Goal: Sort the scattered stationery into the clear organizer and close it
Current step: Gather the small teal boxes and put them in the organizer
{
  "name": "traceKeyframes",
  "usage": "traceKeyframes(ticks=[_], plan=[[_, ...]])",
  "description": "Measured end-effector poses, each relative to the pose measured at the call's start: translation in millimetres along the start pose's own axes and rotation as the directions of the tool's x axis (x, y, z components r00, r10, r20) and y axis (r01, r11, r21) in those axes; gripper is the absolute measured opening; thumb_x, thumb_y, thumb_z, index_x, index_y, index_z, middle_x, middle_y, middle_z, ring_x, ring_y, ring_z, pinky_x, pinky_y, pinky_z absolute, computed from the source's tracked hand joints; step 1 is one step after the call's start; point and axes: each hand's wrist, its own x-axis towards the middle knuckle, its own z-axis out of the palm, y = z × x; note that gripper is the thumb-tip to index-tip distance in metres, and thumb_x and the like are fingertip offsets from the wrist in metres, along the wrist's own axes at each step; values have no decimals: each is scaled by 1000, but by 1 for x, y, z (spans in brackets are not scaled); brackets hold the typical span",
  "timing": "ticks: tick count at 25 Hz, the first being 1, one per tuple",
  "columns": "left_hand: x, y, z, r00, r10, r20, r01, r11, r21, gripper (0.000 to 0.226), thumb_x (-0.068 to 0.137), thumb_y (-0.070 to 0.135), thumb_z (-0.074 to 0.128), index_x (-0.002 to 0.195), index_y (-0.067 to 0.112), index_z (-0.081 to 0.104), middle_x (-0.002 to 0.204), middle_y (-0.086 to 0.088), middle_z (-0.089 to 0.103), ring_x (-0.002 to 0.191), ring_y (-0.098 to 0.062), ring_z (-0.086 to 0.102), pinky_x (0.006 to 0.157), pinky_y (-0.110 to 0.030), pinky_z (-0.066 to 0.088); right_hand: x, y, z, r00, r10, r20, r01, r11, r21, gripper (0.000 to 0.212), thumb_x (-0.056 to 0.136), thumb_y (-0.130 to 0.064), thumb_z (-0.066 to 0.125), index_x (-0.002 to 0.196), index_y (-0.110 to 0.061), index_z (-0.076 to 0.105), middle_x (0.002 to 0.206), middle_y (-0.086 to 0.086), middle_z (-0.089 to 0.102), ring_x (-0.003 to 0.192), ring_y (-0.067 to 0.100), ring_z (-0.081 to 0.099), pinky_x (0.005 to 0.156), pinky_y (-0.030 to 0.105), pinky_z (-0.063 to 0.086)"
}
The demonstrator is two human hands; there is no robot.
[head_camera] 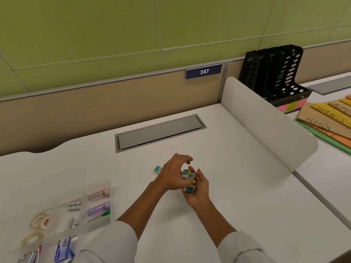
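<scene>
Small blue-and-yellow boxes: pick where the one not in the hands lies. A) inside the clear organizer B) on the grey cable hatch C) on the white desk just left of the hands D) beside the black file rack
C: one small box lies alone on the white desk just left of the left hand, while the right hand holds the other boxes.

Four small blue-and-yellow boxes: one [157,169] lies loose on the desk [247,186], three [187,173] sit in the hands. The clear organizer [98,184] at the desk's left edge holds three tape rolls [40,221] and three staplers [98,194].
</scene>
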Motion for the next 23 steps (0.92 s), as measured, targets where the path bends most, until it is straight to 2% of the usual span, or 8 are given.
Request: traceKeyframes(ticks=[3,7,11,14,16,18,21,23], plan=[[-4,-18,-4,992,-52,-118,54,998,21,51,71,28,71,119,20,57,116,5,58,106,-9,50,87,-29,51,1,2,-3,1000,2,2,-2,999,46,35,100,-32,52,108,-4,70,110,20,68,101,32,66,86,40,57],[-12,-39,-4,958,-221,-183,224,975,-9,41,79,19,71,117,16,58,120,-1,58,111,-15,51,90,-27,47,2,10,-3,998,36,44,-45,971,234,35,98,-32,55,106,-2,71,115,22,65,103,34,66,82,43,60],[-21,-61,-2,935,-321,-150,337,937,96,45,82,12,68,124,16,53,131,-3,51,124,-20,43,99,-31,44,5,20,-4,996,69,51,-81,958,276,35,97,-32,58,110,-1,70,121,21,64,107,35,65,82,44,60],[-26,-84,-2,884,-465,-46,460,849,260,67,81,6,67,140,19,39,151,-3,31,139,-23,24,109,-35,35,5,22,-5,996,80,39,-87,964,251,36,96,-32,59,109,-1,70,120,22,65,108,35,64,85,45,58],[-29,-96,0,870,-490,43,447,823,350,78,80,1,65,146,21,30,158,-1,17,143,-25,17,111,-39,32,5,23,-6,995,89,35,-95,965,246,36,95,-33,60,108,0,71,117,22,66,107,35,65,85,45,58],[-29,-104,4,883,-454,120,375,835,404,77,83,-1,60,149,20,26,160,0,13,143,-25,17,111,-39,32,4,23,-6,995,91,38,-98,964,245,37,95,-33,61,107,0,71,114,23,67,105,35,65,85,46,58],[-25,-107,14,893,-437,102,372,847,379,62,90,9,57,146,18,34,157,0,23,140,-23,26,109,-35,36,4,21,-7,996,83,35,-89,967,238,39,94,-34,61,112,0,70,112,23,68,106,36,65,86,46,58],[-23,-105,21,911,-412,19,380,857,349,43,91,15,59,133,17,50,145,-1,39,127,-20,40,98,-29,44,3,20,-7,996,78,31,-83,968,237,40,95,-34,61,114,0,69,112,24,68,107,36,65,86,47,57]])
